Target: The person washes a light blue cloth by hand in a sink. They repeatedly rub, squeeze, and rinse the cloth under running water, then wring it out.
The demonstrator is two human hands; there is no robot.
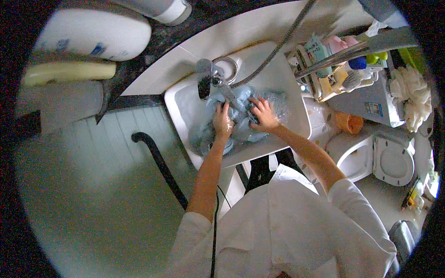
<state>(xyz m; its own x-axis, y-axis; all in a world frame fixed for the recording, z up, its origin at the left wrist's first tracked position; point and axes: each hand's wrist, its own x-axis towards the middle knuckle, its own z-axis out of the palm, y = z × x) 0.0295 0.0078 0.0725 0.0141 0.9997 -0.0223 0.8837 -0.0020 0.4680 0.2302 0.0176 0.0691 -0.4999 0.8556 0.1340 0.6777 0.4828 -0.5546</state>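
Observation:
A white sink basin (pixel 301 114) holds soapy water and a wet light-blue cloth (pixel 243 93), part of it darker in the water. My left hand (pixel 223 121) lies on the cloth just below the metal faucet (pixel 227 93), its fingers pointing up and partly hidden by the spout. To its right my right hand (pixel 263 114) has its fingers curled onto the cloth and a dark part of it, beside foam. How firmly my left hand holds the fabric cannot be told. A coiled metal shower hose (pixel 267 64) rises from the faucet.
A rack of toiletries (pixel 326 93) stands right of the basin, with an orange bucket (pixel 351 122) and an open toilet (pixel 358 160) beyond. At left are a black door handle (pixel 160 166) on a pale panel and a large white bottle (pixel 94 34) on a dark ledge.

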